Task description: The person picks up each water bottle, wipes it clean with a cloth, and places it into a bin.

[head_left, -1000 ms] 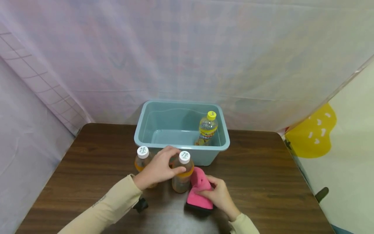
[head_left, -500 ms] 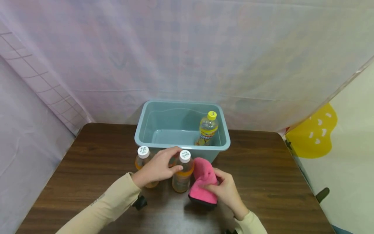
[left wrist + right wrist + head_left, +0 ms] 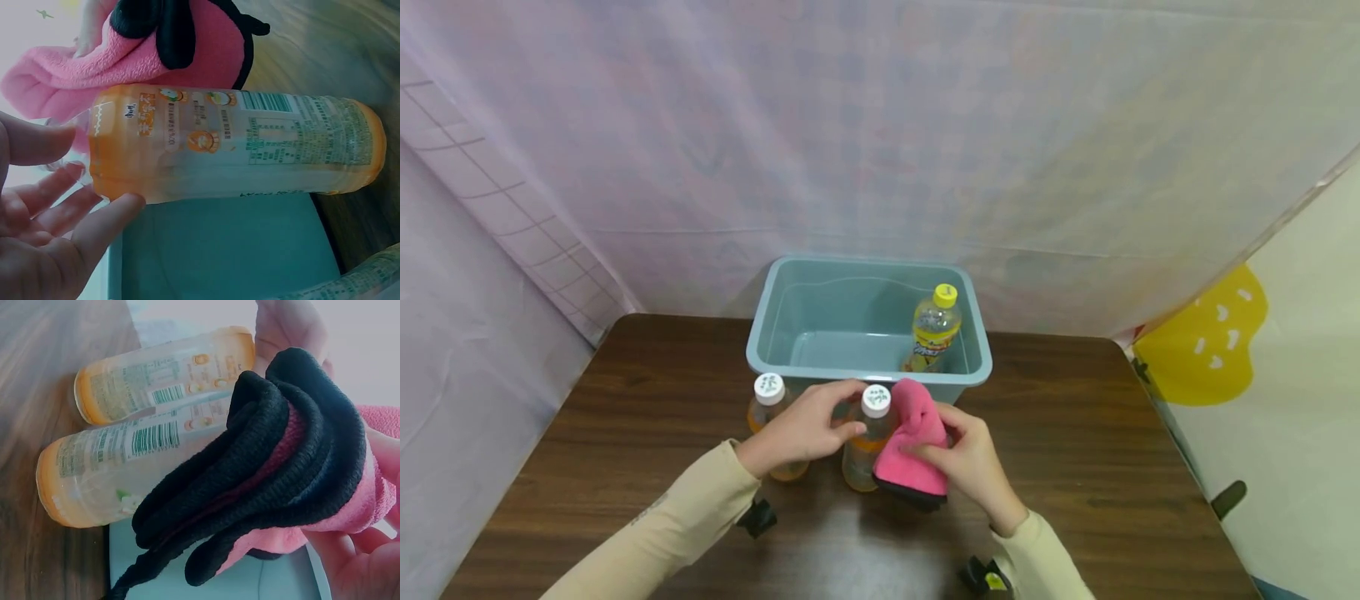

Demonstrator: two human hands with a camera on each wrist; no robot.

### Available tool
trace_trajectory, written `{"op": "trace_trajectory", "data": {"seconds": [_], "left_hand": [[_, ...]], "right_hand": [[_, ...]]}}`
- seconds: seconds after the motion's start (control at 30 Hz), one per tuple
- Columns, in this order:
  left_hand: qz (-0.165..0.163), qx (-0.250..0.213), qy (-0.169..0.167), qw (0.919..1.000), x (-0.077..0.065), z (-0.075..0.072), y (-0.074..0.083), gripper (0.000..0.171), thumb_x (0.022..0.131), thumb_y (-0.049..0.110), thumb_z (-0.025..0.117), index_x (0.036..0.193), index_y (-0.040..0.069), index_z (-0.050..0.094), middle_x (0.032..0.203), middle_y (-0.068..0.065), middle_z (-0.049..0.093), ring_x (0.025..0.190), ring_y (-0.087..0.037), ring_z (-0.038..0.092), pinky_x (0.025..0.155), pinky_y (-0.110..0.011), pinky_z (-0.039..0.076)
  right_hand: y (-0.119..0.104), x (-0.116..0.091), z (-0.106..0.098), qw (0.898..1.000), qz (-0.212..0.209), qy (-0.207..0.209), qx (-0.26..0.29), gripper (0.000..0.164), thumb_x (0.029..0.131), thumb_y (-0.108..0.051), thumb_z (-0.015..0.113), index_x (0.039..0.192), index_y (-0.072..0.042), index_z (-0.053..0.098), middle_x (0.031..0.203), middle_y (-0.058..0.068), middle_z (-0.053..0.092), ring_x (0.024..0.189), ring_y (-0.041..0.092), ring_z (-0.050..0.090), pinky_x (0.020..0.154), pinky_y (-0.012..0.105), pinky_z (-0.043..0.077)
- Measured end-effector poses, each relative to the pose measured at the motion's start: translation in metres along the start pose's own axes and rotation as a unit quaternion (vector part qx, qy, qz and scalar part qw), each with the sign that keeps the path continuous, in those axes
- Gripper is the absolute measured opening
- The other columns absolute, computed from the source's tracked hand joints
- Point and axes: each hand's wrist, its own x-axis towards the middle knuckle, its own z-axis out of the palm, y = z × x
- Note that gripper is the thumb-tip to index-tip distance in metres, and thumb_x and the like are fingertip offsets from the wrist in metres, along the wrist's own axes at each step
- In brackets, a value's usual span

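Note:
My left hand (image 3: 801, 427) holds a clear plastic bottle (image 3: 862, 467) by its upper part, thumb on one side and fingers on the other. It stands upright on the table, with a white cap and an orange-banded label (image 3: 212, 134). My right hand (image 3: 970, 454) pinches a folded pink cloth (image 3: 917, 454) with black edging (image 3: 262, 462), against the bottle's right side in the head view. The cloth's lower edge hangs above the tabletop and overlaps the bottle. A second white-capped bottle (image 3: 769, 396) stands left of the first, partly hidden behind my left hand.
A blue-grey plastic bin (image 3: 868, 377) stands behind the bottles at the back of the brown wooden table (image 3: 1060, 467). Inside its right side is a yellow-capped bottle (image 3: 935, 333), leaning slightly. Pale curtains (image 3: 880, 142) hang behind the table.
My right hand has lifted the pink cloth, shifting first rightward, then up and back left against the bottle. My left hand stays nearly still at the bottle.

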Motion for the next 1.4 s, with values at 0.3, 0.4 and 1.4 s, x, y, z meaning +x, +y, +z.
{"op": "trace_trajectory", "data": {"seconds": [0.3, 0.4, 1.4], "left_hand": [[-0.015, -0.034, 0.004, 0.9993, -0.002, 0.003, 0.0, 0.037, 0.079, 0.012, 0.069, 0.114, 0.006, 0.058, 0.111, -0.007, 0.059, 0.101, -0.02, 0.054, 0.075, -0.028, 0.051], [-0.017, -0.042, 0.005, 0.999, -0.002, 0.004, 0.002, 0.04, 0.079, 0.016, 0.07, 0.116, 0.008, 0.057, 0.113, -0.005, 0.058, 0.103, -0.019, 0.054, 0.074, -0.026, 0.051], [-0.002, 0.028, 0.051, 0.9983, -0.003, 0.013, 0.0, 0.035, 0.078, 0.021, 0.071, 0.107, 0.012, 0.054, 0.097, 0.002, 0.056, 0.072, -0.013, 0.05, 0.058, -0.021, 0.043]], "right_hand": [[-0.026, 0.003, 0.006, 0.999, -0.018, -0.01, -0.032, 0.034, 0.068, 0.005, 0.074, 0.101, 0.007, 0.064, 0.098, 0.019, 0.065, 0.085, 0.011, 0.059, 0.073, 0.025, 0.051], [-0.029, 0.003, 0.007, 0.999, -0.019, -0.012, -0.041, 0.034, 0.068, 0.005, 0.074, 0.1, 0.006, 0.065, 0.098, 0.017, 0.065, 0.086, 0.012, 0.058, 0.074, 0.025, 0.051], [0.058, -0.011, 0.037, 0.999, 0.041, 0.03, -0.01, 0.035, 0.06, 0.004, 0.08, 0.092, -0.003, 0.068, 0.086, 0.009, 0.068, 0.074, 0.006, 0.058, 0.068, 0.022, 0.049]]}}
